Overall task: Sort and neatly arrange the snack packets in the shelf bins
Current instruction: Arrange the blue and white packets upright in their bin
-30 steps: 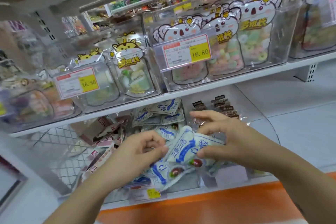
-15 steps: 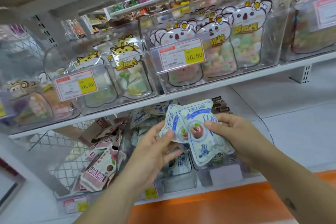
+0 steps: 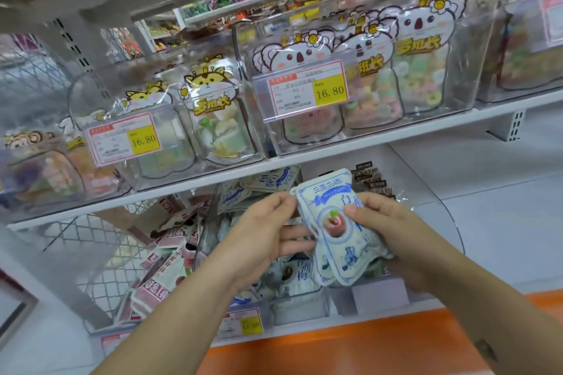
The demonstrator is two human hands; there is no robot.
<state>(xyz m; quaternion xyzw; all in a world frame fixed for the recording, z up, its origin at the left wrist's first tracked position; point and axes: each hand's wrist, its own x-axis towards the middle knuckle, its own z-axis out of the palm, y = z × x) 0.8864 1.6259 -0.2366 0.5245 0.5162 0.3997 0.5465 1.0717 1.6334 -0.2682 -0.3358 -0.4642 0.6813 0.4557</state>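
Both grips are clamped on 1 stack (image 3: 332, 222) of blue-and-white packets. The left hand (image 3: 262, 234) pinches its left edge between thumb and fingers. The right hand (image 3: 387, 228) holds its right side, thumb pressed on the front packet beside the printed fruit. At least 2 packets show in the stack, faces toward the camera, tops tilted slightly left. It is held in the air just below the upper shelf (image 3: 365, 138), in front of and above the middle bin (image 3: 301, 310) of the lower shelf.

More blue packets (image 3: 300, 275) lie jumbled in that bin, some flat, some on edge. Just left, pink packets (image 3: 161, 283) lean in a heap in the next bin. Behind the right hand, dark packets (image 3: 370, 176) stand in a row. A price label (image 3: 251, 326) sits on the middle bin's front.

On the upper shelf, clear bins (image 3: 478, 39) hold koala bags (image 3: 422, 49) and tiger bags (image 3: 210, 106); 2 of them carry tags (image 3: 330, 90) reading 16.80. An orange strip (image 3: 350, 347) runs below the lower shelf.
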